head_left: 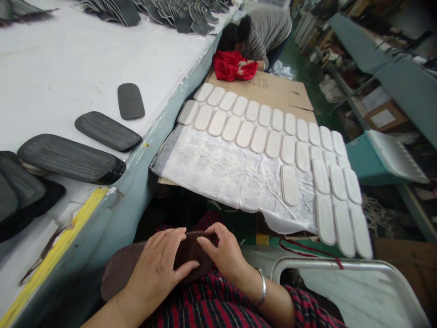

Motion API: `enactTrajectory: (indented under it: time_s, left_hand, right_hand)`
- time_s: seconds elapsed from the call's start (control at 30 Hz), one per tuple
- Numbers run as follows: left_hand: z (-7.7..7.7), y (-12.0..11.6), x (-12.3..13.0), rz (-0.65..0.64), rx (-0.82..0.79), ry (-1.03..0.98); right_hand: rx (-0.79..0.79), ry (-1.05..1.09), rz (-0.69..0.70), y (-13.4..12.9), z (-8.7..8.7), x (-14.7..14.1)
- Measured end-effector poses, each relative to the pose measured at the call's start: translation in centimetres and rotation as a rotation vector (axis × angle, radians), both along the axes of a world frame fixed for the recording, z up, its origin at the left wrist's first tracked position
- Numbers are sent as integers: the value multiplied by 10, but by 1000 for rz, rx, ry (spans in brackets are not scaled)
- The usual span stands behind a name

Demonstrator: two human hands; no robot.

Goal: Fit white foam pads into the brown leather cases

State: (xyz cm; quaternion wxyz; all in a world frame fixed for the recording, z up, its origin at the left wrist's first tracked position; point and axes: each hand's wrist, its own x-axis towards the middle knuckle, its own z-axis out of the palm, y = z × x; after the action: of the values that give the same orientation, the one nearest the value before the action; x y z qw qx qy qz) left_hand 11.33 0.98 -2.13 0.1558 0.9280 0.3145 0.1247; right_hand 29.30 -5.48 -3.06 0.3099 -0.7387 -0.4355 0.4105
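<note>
A dark brown, leather-like oval piece (pixel 119 269) lies across my lap, over a red and black checked garment. My left hand (pixel 160 257) rests over its middle, fingers curved across the top edge and thumb apart on the surface. At the right end my right hand (pixel 227 255) grips the rim, thumb on the face and fingers behind. Part of the brown piece is hidden under both hands. To the left, stacks of dark grey oval pieces (pixel 68 157) lie on the white table, with a single grey piece (pixel 131 101) beyond them.
Rows of pale oval pieces (pixel 259 140) lie on a low board with a white sheet (pixel 218 173). Behind it a person (pixel 266 36) bends over red cloth (pixel 232 66). A metal-framed stool (pixel 362 273) stands at right, near a teal crate (pixel 378 157). The table edge (pixel 150 150) runs at left.
</note>
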Motion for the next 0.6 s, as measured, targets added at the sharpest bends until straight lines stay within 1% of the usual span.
enactTrajectory:
  time_s: [0.07,0.1,0.17,0.27,0.33,0.4,0.5,0.6]
  left_hand:
    - [-2,3,1,12,-20,38]
    - [-2,5,2,10,-31,49]
    - [-2,7,5,2,-64,66]
    - [0,9,7,11,-108,79]
    - [3,9,9,9,-124,73]
    - [6,9,11,-29,-145,66]
    - [10,10,18,-132,-165,66]
    - [11,9,23,-220,-102,67]
  right_hand:
    - [-2,17,-8,4,-4,3]
    - [0,59,-12,5,-7,5]
    - [20,209,-26,3,-14,11]
    - [82,453,-56,-10,-21,18]
    - [113,535,-65,-24,-22,18]
    - [129,601,-55,-37,-22,14]
    - [157,697,-48,-49,-22,7]
    - [160,679,-54,-52,-26,3]
